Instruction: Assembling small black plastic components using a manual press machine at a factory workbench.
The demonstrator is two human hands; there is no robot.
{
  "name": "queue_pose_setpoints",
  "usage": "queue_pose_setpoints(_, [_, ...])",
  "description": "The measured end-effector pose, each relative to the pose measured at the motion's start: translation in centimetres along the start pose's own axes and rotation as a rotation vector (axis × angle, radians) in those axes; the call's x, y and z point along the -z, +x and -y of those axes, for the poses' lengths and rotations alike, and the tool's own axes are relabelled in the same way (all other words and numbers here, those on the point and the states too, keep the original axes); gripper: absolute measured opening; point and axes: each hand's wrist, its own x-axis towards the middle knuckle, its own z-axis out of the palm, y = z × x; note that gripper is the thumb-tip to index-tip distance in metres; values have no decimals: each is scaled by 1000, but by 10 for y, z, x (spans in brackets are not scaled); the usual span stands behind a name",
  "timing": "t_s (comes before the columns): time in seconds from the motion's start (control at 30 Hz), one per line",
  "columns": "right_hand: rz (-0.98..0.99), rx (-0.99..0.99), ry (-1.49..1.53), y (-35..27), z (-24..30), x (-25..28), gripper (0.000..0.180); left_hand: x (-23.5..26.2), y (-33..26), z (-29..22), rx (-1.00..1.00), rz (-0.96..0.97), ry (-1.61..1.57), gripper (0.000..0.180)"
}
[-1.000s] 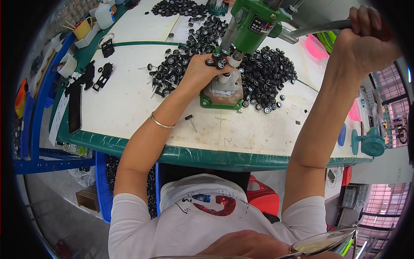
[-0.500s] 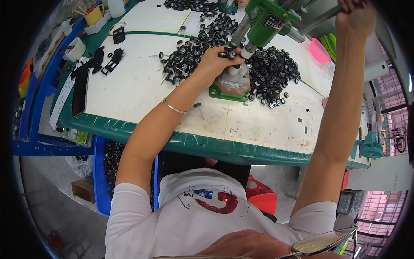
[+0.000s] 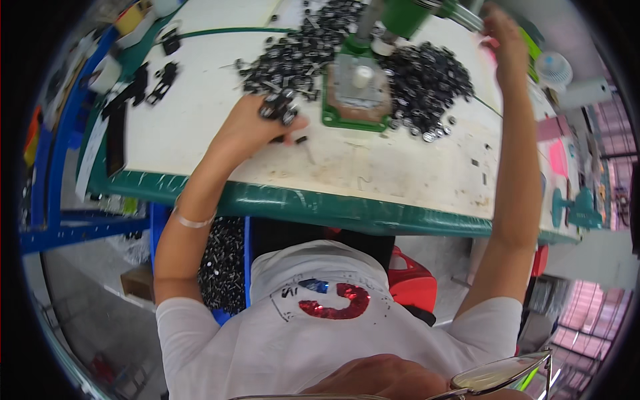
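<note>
My left hand (image 3: 243,133) is closed around a few small black toy wheels (image 3: 279,107) with silvery hubs, low over the white tabletop at the near left of the press. Just past its fingertips lies a single wheel on a thin metal axle (image 3: 305,148). The green hand press (image 3: 357,121) stands at the table's middle, a white peg (image 3: 363,77) upright on its base plate and nothing set on top. My right hand (image 3: 505,43) is raised beside the press's side shaft (image 3: 467,17). Its fingers are blurred, and no lever shows in them.
Heaps of black wheels flank the press, one with axles (image 3: 293,60) on the left, one (image 3: 430,87) on the right. Black plastic parts (image 3: 160,83) and a dark flat slab (image 3: 116,137) lie at the left. Beneath the table edge (image 3: 300,205) sits a blue bin (image 3: 247,267) of small parts.
My left hand has drawn back from the press toward me and left, carrying wheels. My right hand has come in nearer the press; the lever it gripped no longer shows. The view has shifted.
</note>
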Motion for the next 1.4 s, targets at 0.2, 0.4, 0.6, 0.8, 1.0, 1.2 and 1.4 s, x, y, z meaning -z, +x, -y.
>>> queue_pose_setpoints(0.2, [447,-426,-353,-131,-57,35,24,-28,-14,3,-123,-169,565,27])
queue_pose_setpoints(0.4, [335,-219,-525,-191,-59,30,23,-48,-7,-1,-252,-109,832,21])
queue_pose_setpoints(0.6, [255,-193,-466,-182,-66,25,19,-39,12,-12,-405,-109,207,31])
queue_pose_setpoints(0.8, [275,-357,132,-135,-16,-41,19,-33,65,-16,-144,-171,-730,39])
queue_pose_setpoints(1.0, [454,-445,316,-120,-13,-117,21,-46,81,-11,-131,-137,-907,31])
queue_pose_setpoints(1.2, [443,-403,238,-128,-5,-131,19,-39,77,-8,-210,-105,-904,29])
queue_pose_setpoints(1.4, [413,-725,552,-121,-6,-129,29,-39,78,-10,-123,-107,-888,22])
